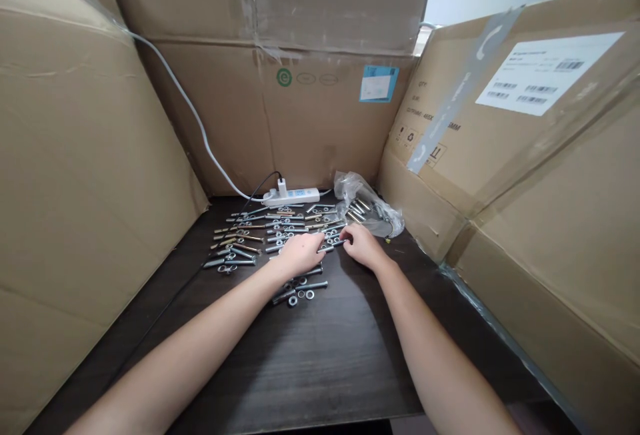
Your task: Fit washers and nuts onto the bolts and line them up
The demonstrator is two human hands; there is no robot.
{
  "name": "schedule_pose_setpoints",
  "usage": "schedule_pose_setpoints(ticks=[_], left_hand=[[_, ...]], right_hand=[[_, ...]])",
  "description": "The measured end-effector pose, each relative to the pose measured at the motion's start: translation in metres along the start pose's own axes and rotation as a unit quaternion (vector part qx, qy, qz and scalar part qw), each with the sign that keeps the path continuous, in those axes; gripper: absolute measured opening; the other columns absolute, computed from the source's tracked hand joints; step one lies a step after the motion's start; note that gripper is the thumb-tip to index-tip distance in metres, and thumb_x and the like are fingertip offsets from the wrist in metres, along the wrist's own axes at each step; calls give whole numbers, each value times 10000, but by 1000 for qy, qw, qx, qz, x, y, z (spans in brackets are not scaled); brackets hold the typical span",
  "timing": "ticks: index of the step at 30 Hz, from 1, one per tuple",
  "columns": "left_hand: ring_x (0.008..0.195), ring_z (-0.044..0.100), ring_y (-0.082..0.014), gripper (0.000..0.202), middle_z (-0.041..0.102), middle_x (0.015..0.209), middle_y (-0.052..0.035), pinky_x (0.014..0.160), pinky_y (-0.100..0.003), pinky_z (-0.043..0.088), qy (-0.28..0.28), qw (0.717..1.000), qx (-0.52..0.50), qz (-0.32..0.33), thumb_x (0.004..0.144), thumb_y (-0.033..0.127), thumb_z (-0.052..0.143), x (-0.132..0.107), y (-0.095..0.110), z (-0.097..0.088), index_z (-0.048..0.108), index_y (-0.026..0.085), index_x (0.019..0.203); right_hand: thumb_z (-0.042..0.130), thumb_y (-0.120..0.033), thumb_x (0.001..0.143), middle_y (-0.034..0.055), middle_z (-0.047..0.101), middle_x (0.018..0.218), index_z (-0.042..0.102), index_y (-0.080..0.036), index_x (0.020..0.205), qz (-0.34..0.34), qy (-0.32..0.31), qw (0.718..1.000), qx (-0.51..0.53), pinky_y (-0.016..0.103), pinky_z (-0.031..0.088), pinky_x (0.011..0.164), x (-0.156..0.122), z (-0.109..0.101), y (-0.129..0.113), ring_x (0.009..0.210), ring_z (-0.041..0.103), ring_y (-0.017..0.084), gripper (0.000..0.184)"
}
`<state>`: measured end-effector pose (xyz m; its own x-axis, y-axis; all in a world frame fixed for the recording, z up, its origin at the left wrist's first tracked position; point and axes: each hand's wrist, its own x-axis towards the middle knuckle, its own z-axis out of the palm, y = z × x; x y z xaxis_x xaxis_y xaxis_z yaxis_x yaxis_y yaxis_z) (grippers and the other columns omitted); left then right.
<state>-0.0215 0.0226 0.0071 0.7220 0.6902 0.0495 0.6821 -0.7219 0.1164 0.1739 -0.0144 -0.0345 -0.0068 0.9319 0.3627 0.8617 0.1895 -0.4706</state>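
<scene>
Both hands are laid among rows of bolts on a dark table walled in by cardboard boxes.

The left hand is set palm-down on the right end of the bolts, its fingers bent over them, and whether anything is gripped beneath cannot be told. The right hand is placed just beside it, its fingertips brought against a bolt at the edge of the rows. The pinch is hidden, so it cannot be told whether it is closed. The bolts are spread across the far middle of the table, and a few washers are seen nearer. A plastic bag with more bolts lies just beyond the right hand. A power strip with a white cable is laid against the cardboard boxes behind.
</scene>
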Motion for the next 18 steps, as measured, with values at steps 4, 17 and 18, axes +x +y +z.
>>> schedule_pose_setpoints(ticks=[4,17,18], left_hand=[[807,636,-218,147,665,872,-55,700,-288,464,1,1000,0,-4,831,313,482,0,-1,-1,568,213,896],[857,610,-211,176,649,936,-63,737,-297,456,1,999,-13,42,873,258,404,1,13,-7,553,201,948],[858,604,-206,173,645,931,-58,740,-293,454,-5,998,-16,62,863,233,401,2,18,-7,559,202,926]], right_hand=[[515,-42,706,32,595,816,627,-174,779,3,6,1000,-3,284,399,815,0,-1,1,847,518,171,188],[472,-77,738,37,610,846,621,-182,808,25,69,997,10,294,395,828,0,-8,-8,876,515,188,195],[465,-81,741,40,611,857,618,-181,814,31,79,996,10,299,394,829,0,-10,-9,887,513,192,197]])
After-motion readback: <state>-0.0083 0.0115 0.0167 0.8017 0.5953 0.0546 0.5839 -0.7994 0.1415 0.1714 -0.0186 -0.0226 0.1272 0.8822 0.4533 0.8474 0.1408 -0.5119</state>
